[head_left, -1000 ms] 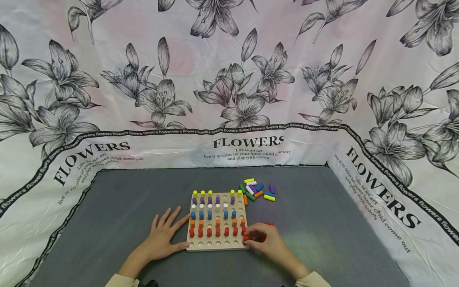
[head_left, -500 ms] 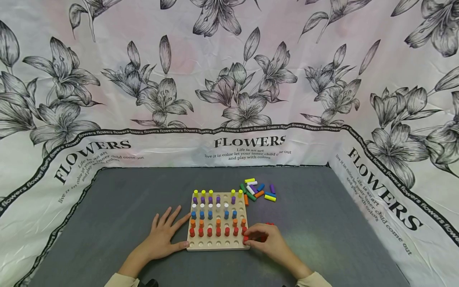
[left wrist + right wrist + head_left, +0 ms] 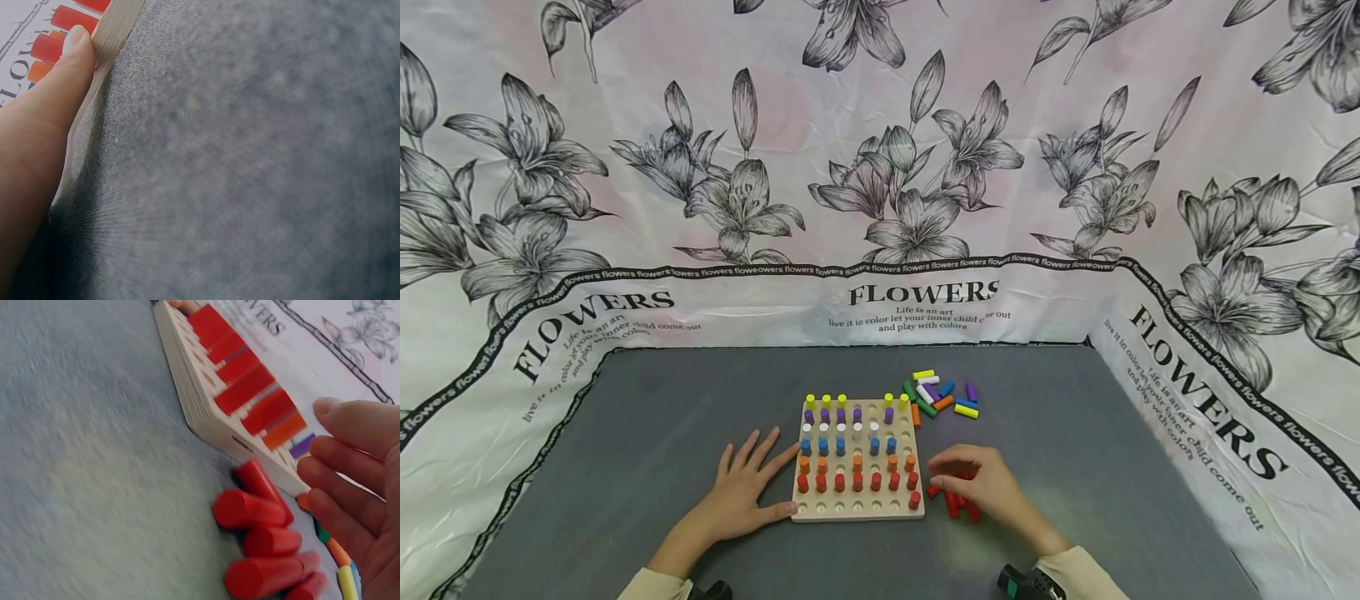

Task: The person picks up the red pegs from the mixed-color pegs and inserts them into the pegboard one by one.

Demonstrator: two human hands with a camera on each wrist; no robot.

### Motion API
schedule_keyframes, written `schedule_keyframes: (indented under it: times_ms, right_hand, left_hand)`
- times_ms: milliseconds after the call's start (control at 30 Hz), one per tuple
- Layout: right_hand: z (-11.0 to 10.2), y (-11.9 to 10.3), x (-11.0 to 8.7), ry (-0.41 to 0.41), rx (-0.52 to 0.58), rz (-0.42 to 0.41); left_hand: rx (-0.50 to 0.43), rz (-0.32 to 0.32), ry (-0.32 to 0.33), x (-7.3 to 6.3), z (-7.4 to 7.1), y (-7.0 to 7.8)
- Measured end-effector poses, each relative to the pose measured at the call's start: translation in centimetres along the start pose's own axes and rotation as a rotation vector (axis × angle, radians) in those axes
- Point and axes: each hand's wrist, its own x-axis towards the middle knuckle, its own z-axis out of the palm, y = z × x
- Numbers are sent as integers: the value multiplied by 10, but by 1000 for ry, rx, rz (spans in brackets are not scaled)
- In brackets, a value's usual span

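A wooden pegboard carries rows of yellow, purple, white, blue, orange and red pegs. One red peg stands alone at the right end of the front row. My left hand lies spread on the table, thumb and forefinger against the board's left side; in the left wrist view the thumb touches the board's edge. Right of the board, my right hand hovers over a heap of loose red pegs. In the right wrist view its fingers are loosely bent, with nothing between them.
Behind the board's right corner lies a loose pile of green, white, purple, blue, orange and yellow pegs. The dark grey table is bordered at the back and sides by a flower-printed cloth.
My right hand has let go of the red peg, which stands in the front row's right-end hole. The hand has moved right, to the loose red pegs. My left hand stays put.
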Motion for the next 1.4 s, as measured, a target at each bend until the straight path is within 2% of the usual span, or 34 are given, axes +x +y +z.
schedule_keyframes:
  times_ms: [267, 533, 833, 1133, 1400]
  right_hand:
    - [-11, 10, 7, -79, -119, 22]
    - [-15, 15, 14, -149, -223, -43]
    - [-11, 24, 17, -165, -240, -71]
    - [-8, 19, 19, -170, -242, -23]
    - [-7, 19, 20, -165, -253, -13]
  left_hand:
    - [21, 1, 0, 1, -1, 2]
    - [34, 0, -5, 1, -2, 1]
    - [23, -1, -3, 1, 1, -1]
    - [17, 4, 0, 1, 1, -1]
    - [4, -7, -12, 1, 0, -1]
